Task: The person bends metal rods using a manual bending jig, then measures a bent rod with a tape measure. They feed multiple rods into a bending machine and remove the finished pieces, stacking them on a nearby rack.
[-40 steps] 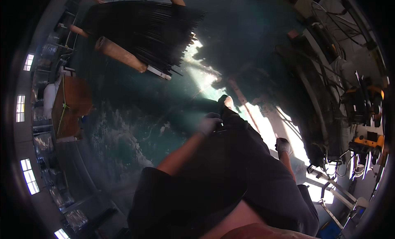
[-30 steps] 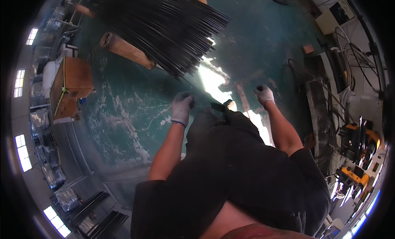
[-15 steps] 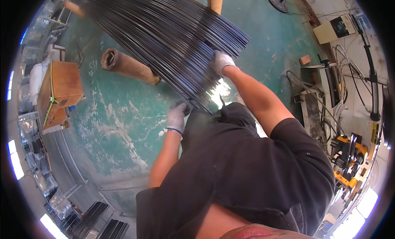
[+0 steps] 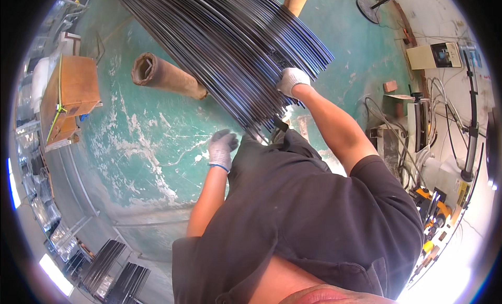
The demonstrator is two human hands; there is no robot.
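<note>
A wide layer of long, thin black rods [image 4: 219, 47] runs from the far left to just before my body. My right hand [image 4: 294, 83], in a whitish knit glove, is closed at the near right ends of the rods, its fingertips partly hidden. To the left of the nearest rod ends is my left hand [image 4: 222, 148], also gloved and greyer at the fingers. It holds nothing, with its fingers loosely apart and a small gap between it and the rods.
A brown roll or tube [image 4: 167, 76] lies under the rods at the left, and another tan tube [image 4: 297, 1] shows beyond them. Cardboard boxes [image 4: 81, 87] stand at the left. Cables [image 4: 389, 115] and a beige device [image 4: 421, 57] are along the right wall. More black rods [image 4: 104, 262] lie lower left.
The view has shifted a little. My left hand has drawn slightly away from the rod ends. My right hand stays at the rods, whose near ends now look more uneven.
</note>
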